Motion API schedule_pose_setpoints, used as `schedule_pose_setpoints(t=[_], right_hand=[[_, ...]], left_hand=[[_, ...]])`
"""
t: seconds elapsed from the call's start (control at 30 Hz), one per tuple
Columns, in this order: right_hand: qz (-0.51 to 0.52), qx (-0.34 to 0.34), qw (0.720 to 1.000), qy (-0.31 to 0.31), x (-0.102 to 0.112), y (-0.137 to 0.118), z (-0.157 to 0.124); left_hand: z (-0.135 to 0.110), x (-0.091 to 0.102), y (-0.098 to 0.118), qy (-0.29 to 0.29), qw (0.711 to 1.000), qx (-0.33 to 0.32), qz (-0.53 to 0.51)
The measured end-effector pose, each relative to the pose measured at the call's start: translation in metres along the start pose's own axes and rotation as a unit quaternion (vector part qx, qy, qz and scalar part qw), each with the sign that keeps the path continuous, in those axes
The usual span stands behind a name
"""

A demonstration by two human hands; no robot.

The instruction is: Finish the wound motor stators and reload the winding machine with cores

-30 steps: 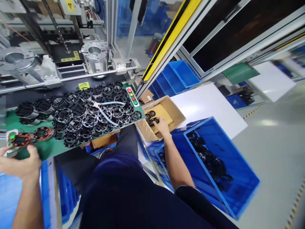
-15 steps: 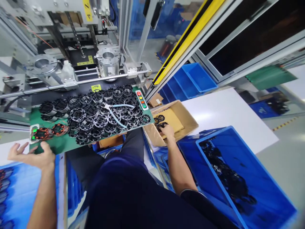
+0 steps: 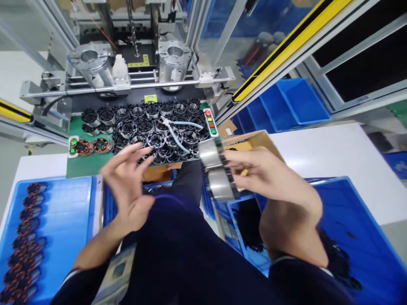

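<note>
My right hand point(image 3: 263, 171) grips two stator cores point(image 3: 213, 169), silvery steel rings with black plastic edges, held one above the other over the front right of the bench. My left hand point(image 3: 129, 184) is open, its fingers curved and apart, with nothing in it; it hovers before the front edge of the green mat point(image 3: 92, 165). Rows of stator cores point(image 3: 155, 140), stacked in places, fill most of the mat. A pair of pliers point(image 3: 176, 131) with pale blue handles lies across them. Two copper-wound stators point(image 3: 101, 145) sit at the mat's left end.
Behind the mat stands a machine with two metal cylinders point(image 3: 174, 55) and a cross rail. A blue tray point(image 3: 63, 220) at left holds wound stators. At right are a cardboard box point(image 3: 270, 142) and a blue bin point(image 3: 359, 237) with black parts. Button panels flank the mat.
My right hand has come up out of the cardboard box with two stator cores. My left hand has moved right, from the mat's left end toward its front middle. The view has shifted too.
</note>
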State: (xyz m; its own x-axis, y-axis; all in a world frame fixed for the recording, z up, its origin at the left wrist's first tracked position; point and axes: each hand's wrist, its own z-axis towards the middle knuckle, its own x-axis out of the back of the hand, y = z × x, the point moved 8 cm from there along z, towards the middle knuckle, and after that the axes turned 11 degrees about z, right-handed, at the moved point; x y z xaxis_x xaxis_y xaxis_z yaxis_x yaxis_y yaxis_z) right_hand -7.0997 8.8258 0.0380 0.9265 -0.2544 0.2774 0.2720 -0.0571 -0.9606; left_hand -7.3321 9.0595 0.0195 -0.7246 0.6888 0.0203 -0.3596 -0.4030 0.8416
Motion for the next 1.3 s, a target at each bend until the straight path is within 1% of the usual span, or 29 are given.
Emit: schedule_pose_setpoints(t=[0.03,0.07,0.1,0.13,0.17,0.2,0.27,0.33,0.37,0.4,0.43,0.5,0.53,0.57,0.63,0.67,0.73,0.83,0.9,0.97,1.07,1.13,1.2,1.3], right_hand=[[-0.02,0.037,0.997,-0.06,-0.018,-0.028,0.023],[-0.035,0.073,0.992,-0.099,-0.033,-0.051,0.044],[-0.044,0.087,0.985,-0.139,-0.048,-0.067,0.062],[-0.055,0.099,0.98,-0.166,-0.06,-0.079,0.076],[-0.061,0.103,0.975,-0.186,-0.071,-0.087,0.088],[-0.062,0.104,0.972,-0.2,-0.078,-0.093,0.098],[-0.055,0.096,0.971,-0.213,-0.086,-0.099,0.114],[-0.034,0.071,0.97,-0.228,-0.087,-0.102,0.127],[-0.018,0.054,0.969,-0.24,-0.087,-0.104,0.133],[-0.002,0.036,0.966,-0.255,-0.087,-0.105,0.14],[0.016,0.021,0.963,-0.269,-0.087,-0.106,0.147],[0.053,0.004,0.954,-0.296,-0.089,-0.11,0.161],[0.067,-0.002,0.95,-0.306,-0.09,-0.11,0.167],[0.078,-0.006,0.946,-0.314,-0.093,-0.11,0.174],[0.096,-0.015,0.941,-0.325,-0.098,-0.107,0.184],[0.103,-0.022,0.94,-0.325,-0.101,-0.104,0.188],[0.116,-0.038,0.939,-0.322,-0.105,-0.097,0.194],[0.129,-0.055,0.936,-0.323,-0.105,-0.088,0.197],[0.122,-0.046,0.935,-0.331,-0.1,-0.087,0.197],[0.101,-0.031,0.938,-0.33,-0.09,-0.087,0.198],[0.082,-0.018,0.955,-0.286,-0.071,-0.088,0.201],[0.089,-0.013,0.962,-0.259,-0.064,-0.09,0.201],[0.097,-0.003,0.958,-0.268,-0.066,-0.092,0.196],[0.082,0.013,0.947,-0.309,-0.077,-0.096,0.187]], left_hand=[[0.0,-0.028,0.001,-0.026,0.996,0.026,-0.077],[-0.001,-0.05,0.002,-0.055,0.989,0.054,-0.124],[-0.003,-0.063,0.0,-0.062,0.981,0.088,-0.162],[-0.004,-0.067,-0.001,-0.042,0.972,0.115,-0.198],[-0.005,-0.064,-0.003,-0.017,0.964,0.139,-0.225],[-0.006,-0.056,-0.006,0.018,0.956,0.159,-0.248],[-0.008,-0.032,-0.014,0.082,0.938,0.192,-0.275],[-0.01,-0.005,-0.022,0.13,0.935,0.206,-0.258],[-0.011,0.007,-0.023,0.145,0.941,0.197,-0.234],[-0.012,0.017,-0.02,0.152,0.952,0.171,-0.202],[-0.011,0.023,-0.015,0.148,0.966,0.131,-0.165],[-0.011,0.025,0.001,0.126,0.988,0.033,-0.082],[-0.012,0.024,0.009,0.124,0.992,-0.01,-0.034],[-0.012,0.022,0.016,0.133,0.99,-0.049,0.019],[-0.009,0.02,0.026,0.162,0.974,-0.103,0.12],[-0.007,0.019,0.029,0.174,0.964,-0.124,0.158],[0.001,0.017,0.031,0.179,0.952,-0.151,0.197],[0.011,0.021,0.028,0.176,0.954,-0.144,0.196],[0.013,0.022,0.026,0.168,0.964,-0.121,0.169],[0.014,0.023,0.02,0.161,0.975,-0.082,0.132],[0.012,0.024,0.009,0.171,0.982,-0.021,0.079],[0.011,0.023,0.002,0.177,0.983,0.004,0.055],[0.012,0.022,-0.002,0.176,0.983,0.019,0.042],[0.013,0.018,-0.002,0.164,0.986,0.024,0.036]])
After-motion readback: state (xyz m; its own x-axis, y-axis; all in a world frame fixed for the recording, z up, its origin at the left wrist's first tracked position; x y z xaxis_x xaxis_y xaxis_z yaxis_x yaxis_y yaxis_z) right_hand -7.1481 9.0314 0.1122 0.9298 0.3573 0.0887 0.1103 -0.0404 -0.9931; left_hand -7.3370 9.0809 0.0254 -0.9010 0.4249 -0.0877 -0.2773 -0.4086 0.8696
